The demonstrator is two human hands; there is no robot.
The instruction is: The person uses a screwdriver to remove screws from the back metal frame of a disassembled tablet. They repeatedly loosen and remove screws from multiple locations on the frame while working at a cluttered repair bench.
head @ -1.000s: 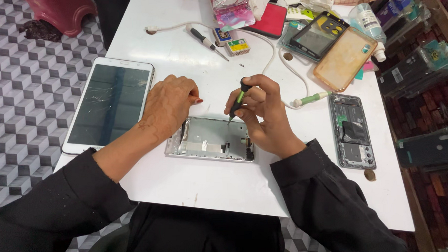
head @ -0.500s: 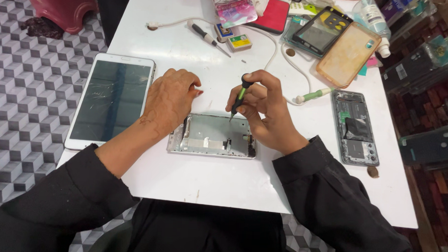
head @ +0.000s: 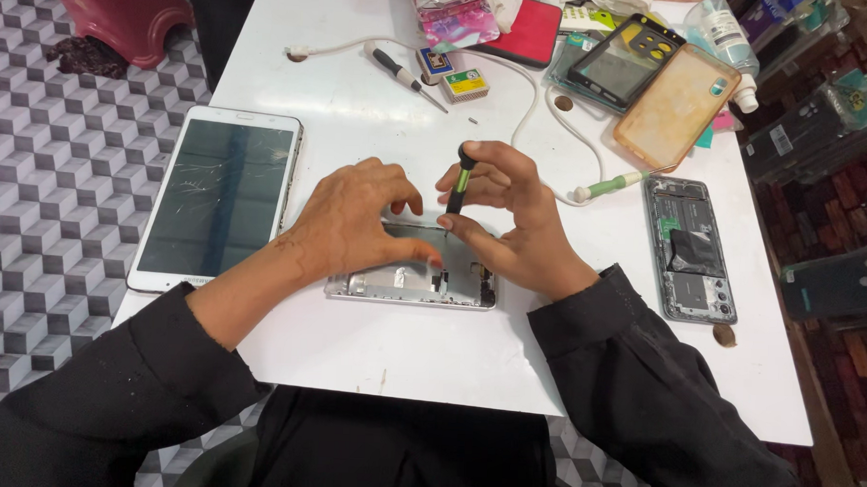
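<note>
The opened phone frame (head: 413, 283) lies right of the white tablet (head: 216, 199). Left hand (head: 353, 221) presses it flat; right hand (head: 511, 217) pinches the small screwdriver (head: 459, 185) — keep it upright, turn gently.

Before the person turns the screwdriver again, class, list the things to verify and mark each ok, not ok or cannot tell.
1. Right hand grips the small screwdriver upright: ok.
2. Left hand presses on the opened silver device frame, steadying it: ok.
3. Frame lies flat on the white table: ok.
4. Tip seated in a screw: cannot tell, the fingers hide it.
5. White cable lies behind the hands, apart from the frame: ok.
6. Cracked white tablet lies apart from the left forearm: ok.
</note>
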